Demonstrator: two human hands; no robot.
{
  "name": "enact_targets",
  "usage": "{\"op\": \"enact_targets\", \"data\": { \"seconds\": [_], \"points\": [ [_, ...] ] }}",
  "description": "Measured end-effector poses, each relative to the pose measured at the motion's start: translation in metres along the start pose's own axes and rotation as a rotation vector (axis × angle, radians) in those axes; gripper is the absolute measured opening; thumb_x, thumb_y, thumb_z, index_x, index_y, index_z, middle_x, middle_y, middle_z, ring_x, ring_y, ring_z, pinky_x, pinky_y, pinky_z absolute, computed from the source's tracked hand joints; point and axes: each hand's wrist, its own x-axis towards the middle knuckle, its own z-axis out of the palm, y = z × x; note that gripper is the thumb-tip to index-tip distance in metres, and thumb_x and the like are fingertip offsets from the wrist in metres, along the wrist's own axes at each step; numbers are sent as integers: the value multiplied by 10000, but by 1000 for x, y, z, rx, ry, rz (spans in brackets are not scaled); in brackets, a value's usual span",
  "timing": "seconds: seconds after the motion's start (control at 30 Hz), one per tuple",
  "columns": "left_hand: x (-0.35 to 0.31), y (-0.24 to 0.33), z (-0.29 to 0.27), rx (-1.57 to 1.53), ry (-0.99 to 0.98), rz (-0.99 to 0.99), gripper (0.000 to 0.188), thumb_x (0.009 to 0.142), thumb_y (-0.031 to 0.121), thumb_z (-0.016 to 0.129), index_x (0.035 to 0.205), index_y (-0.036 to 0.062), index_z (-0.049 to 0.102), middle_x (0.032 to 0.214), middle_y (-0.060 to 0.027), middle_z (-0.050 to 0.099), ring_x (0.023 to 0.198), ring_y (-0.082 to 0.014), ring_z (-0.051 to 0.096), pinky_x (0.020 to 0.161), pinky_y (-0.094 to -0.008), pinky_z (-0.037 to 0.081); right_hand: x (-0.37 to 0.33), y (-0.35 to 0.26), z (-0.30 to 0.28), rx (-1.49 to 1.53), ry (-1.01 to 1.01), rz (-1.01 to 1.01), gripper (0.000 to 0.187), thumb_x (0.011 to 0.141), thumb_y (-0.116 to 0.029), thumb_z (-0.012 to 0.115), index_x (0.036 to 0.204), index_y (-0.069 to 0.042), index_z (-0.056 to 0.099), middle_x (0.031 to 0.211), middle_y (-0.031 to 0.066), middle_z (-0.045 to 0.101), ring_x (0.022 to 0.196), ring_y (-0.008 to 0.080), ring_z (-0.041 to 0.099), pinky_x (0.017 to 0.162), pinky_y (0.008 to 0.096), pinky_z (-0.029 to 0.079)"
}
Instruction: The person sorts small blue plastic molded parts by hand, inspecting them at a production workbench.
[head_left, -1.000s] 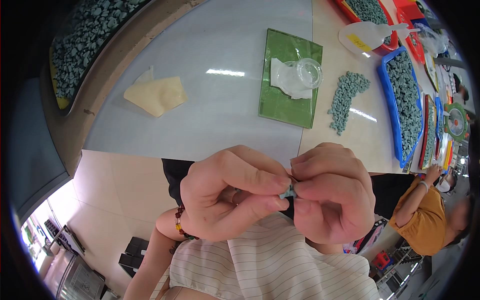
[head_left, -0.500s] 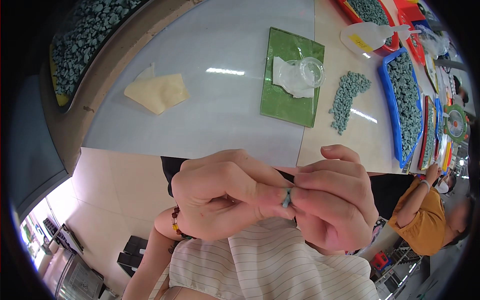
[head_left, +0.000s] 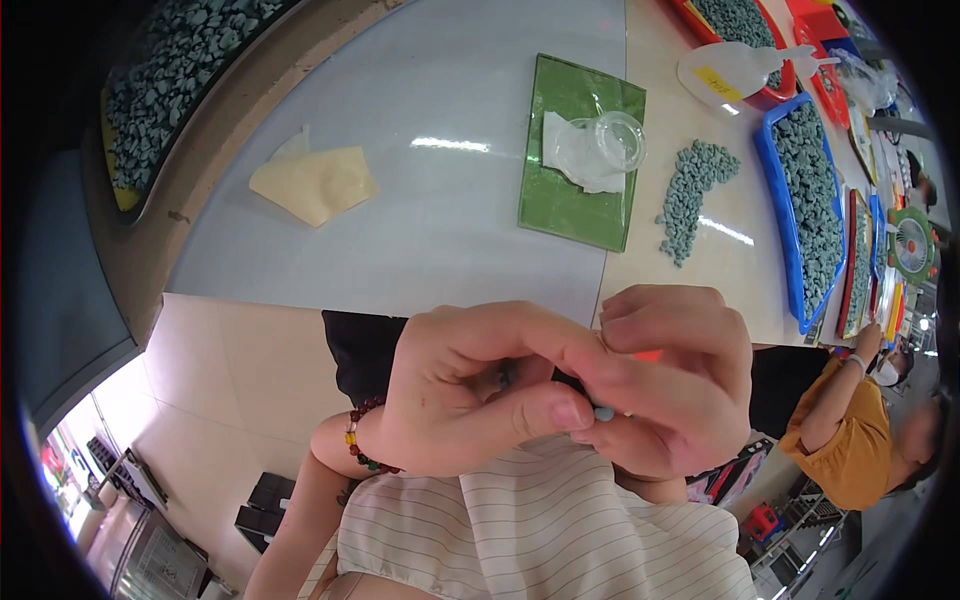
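Observation:
In front of my body my two hands meet. A small blue-green stone piece [head_left: 603, 412] shows at the fingertips of my right hand [head_left: 695, 375], which is curled in a pinch around it. Curled too, my left hand [head_left: 465, 390] has its thumb stretched toward the piece and its index finger reaching over to the right fingers. A small dark bit [head_left: 505, 377] shows inside the left hand's curl; what it is cannot be made out. The piece is mostly covered by fingers.
Beyond my hands, a green glass plate [head_left: 540, 215] bears a clear round cup [head_left: 622, 140] and white paper. To its right lie loose green stones [head_left: 685, 205] and a blue tray [head_left: 790, 240] of stones. A squeeze bottle [head_left: 715, 72] and co-worker [head_left: 840, 430] are further right.
The thumbs and fingertips, pressed together around the piece before, have parted a little. My left thumb has drawn back, and the piece sits further right, at the right fingertips.

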Motion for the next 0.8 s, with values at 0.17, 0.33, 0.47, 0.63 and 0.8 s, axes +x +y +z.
{"op": "enact_targets", "data": {
  "seconds": [0.17, 0.33, 0.47, 0.63, 0.8],
  "points": [
    [1, -2, -3, -45, -38, -100, 170, 845, 54, 560, 1002, -11, 550, 863, -39, 584, 686, -44, 499, 610, -178, 385, 1, 4, -7, -87, -49, -81, 243, 674, -197, 728, 821, -37, 621, 780, 88, 524, 674, 216, 527, 597, 313, 482],
    [6, 10, 8, -305, 201, -282, 165, 796, 126, 587, 775, 88, 428, 748, -47, 458, 657, -137, 411, 617, -215, 331, 15, 26, -58, -606, 496, 168, 273, 671, -45, 698, 935, -10, 636, 736, 17, 554, 616, 84, 461, 540, 211, 372],
    [8, -5, -3, -306, 106, -64, 131, 794, 60, 550, 796, 93, 424, 800, -64, 464, 669, -139, 402, 642, -230, 326, 17, 69, -126, -877, 513, 320, 250, 762, -80, 659, 998, -5, 628, 722, -17, 567, 581, 36, 423, 518, 183, 330],
    [11, 12, 8, -387, 254, -218, 149, 866, 36, 466, 731, 88, 432, 816, -111, 547, 642, -155, 515, 508, -175, 365, 19, 63, -95, -848, 389, 242, 175, 767, -64, 635, 936, -18, 639, 720, -2, 580, 583, 56, 448, 518, 187, 352],
    [1, 7, -12, -472, -37, -222, 364, 933, 286, 383, 660, 57, 457, 516, -49, 505, 415, -112, 449, 369, -168, 307, 30, 61, -70, -897, 30, 277, 131, 767, -17, 591, 895, 4, 611, 776, 91, 582, 575, 147, 517, 527, 248, 420]
  ]
}}
